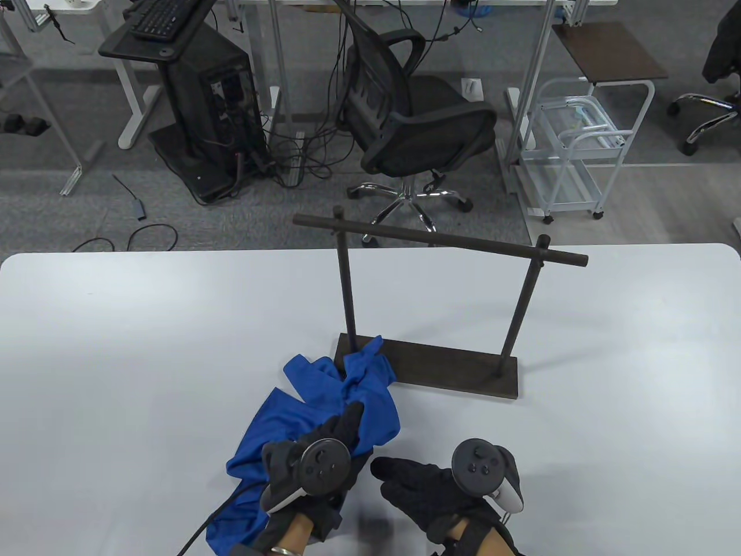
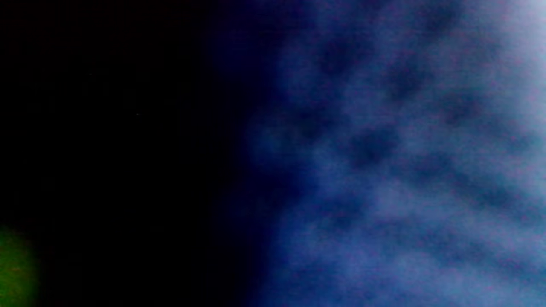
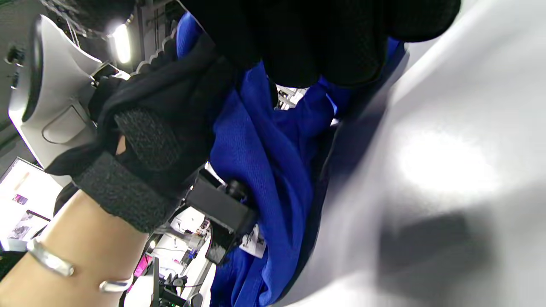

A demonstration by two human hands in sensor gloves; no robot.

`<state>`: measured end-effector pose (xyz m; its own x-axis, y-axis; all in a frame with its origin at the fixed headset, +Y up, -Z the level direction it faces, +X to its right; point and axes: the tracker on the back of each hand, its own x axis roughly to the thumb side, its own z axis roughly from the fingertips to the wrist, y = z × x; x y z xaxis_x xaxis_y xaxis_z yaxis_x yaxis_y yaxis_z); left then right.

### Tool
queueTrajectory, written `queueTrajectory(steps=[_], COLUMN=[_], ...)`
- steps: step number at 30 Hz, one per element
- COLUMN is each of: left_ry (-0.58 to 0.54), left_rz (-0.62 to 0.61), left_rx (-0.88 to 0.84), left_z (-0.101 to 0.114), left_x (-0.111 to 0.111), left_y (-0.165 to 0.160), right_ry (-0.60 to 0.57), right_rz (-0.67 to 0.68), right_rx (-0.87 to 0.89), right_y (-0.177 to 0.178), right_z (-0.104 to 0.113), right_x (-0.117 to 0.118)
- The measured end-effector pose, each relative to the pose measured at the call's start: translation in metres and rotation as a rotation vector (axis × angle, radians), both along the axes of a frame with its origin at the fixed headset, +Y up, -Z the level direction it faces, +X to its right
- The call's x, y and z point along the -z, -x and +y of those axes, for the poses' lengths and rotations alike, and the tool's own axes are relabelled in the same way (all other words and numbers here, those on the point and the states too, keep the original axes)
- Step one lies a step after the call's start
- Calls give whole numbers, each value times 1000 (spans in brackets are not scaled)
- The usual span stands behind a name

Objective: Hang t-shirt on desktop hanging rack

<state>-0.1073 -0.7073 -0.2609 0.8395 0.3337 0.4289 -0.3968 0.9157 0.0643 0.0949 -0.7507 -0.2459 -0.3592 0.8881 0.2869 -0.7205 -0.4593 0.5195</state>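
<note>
A crumpled blue t-shirt [image 1: 324, 405] lies on the white table, its far end touching the left end of the rack's base. My left hand [image 1: 346, 420] grips the shirt's bunched middle; its wrist view shows only blurred blue fabric [image 2: 405, 170]. The right wrist view shows that hand [image 3: 170, 106] in the shirt [image 3: 273, 162], part of which is raised off the table. My right hand [image 1: 385, 470] is open and empty, just right of the shirt, fingers pointing at it. The dark wooden hanging rack [image 1: 440, 240] stands upright behind, its bar bare.
The rack's flat base [image 1: 451, 373] sits mid-table, just beyond my hands. A black cable [image 1: 200, 530] trails from my left wrist over the table's front edge. Past the table's far edge [image 1: 173, 255] are an office chair [image 1: 417, 121] and a PC cart.
</note>
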Motion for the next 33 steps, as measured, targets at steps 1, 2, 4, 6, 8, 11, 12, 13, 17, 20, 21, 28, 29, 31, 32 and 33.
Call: queueTrajectory(steps=[1,2,4,6,8,11,12,13,17,20,21,28,29,31,32,33], left_ry=[-6,-10,-31,-58,-88,-123,-132,-144,-165,-185,-188,-226,-225,-211,-207,-201], left_rz=[3,0,-10,-25,-43,-73,-78,-82,-109,-129,-132,-184,-184,-201,-206,-212], left_rx=[-2,-5,-18,-31,-46,-66,-74,-84,-95,-102,-100,-2,4,24,27,31], left_z=[1,2,3,5,9,14,16,17,21,23,23,22,21,19,18,17], left_x=[0,-1,-3,-5,-9,-15,-17,-19,-24,-28,-29,-37,-38,-38,-38,-38], left_y=[-1,-3,-6,-10,-14,-19,-20,-22,-25,-30,-31,-43,-44,-46,-46,-47], right_ry=[6,13,24,23,28,51,59,76,159,220,231,353,356,361,362,365], right_rz=[3,3,-3,-27,-34,-33,-33,-32,-24,-34,-36,9,10,6,5,3], right_rx=[1,4,13,23,39,80,95,120,248,350,373,571,583,615,620,623], right_y=[1,1,0,-1,-3,-5,-5,-5,-7,-10,-10,-12,-12,-13,-13,-13], right_z=[-1,-1,-2,-2,-1,-2,-2,-3,-6,-9,-9,-17,-17,-17,-17,-18], right_x=[0,0,0,1,2,2,2,2,2,3,3,6,6,6,6,7])
